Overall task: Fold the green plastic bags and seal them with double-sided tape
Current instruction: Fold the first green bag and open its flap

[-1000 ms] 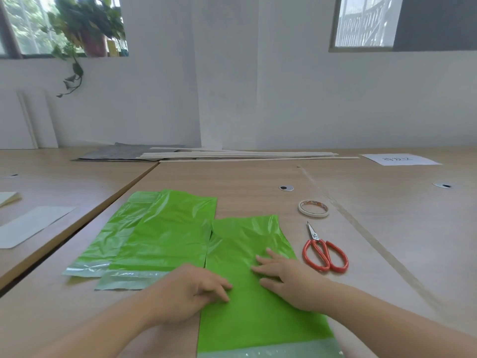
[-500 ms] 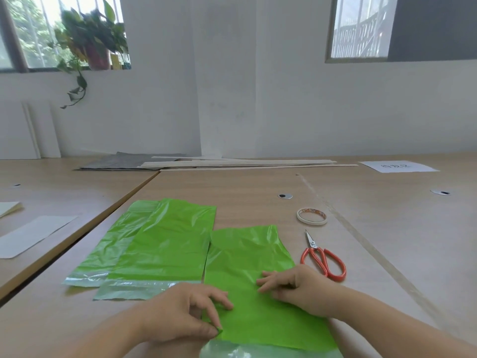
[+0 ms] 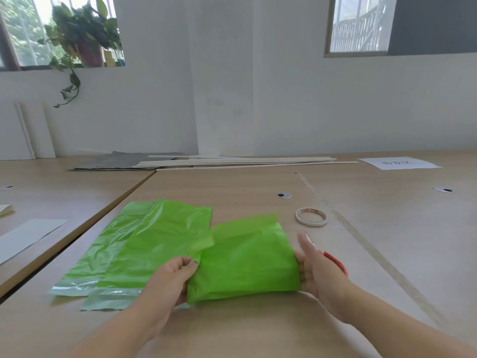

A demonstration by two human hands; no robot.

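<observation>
A green plastic bag (image 3: pixel 245 257) lies doubled over in front of me, its near half folded up onto the far half. My left hand (image 3: pixel 171 282) pinches its left edge between thumb and fingers. My right hand (image 3: pixel 313 267) holds the bag's right edge, with the fingers hidden under the plastic. Two more green bags (image 3: pixel 144 244) lie flat and overlapping to the left, clear strips at their near ends. A roll of double-sided tape (image 3: pixel 311 216) sits beyond my right hand.
Orange-handled scissors (image 3: pixel 333 257) lie just behind my right hand, partly hidden. The wooden table (image 3: pixel 258 329) has a seam and a gap to a second table on the left. White paper sheets (image 3: pixel 25 236), wooden slats (image 3: pixel 245 161) and a labelled sheet (image 3: pixel 397 162) lie farther off.
Both hands went from pressing flat on the bag to gripping its side edges. The near half, with its clear strip, has been lifted and folded away from me over the far half.
</observation>
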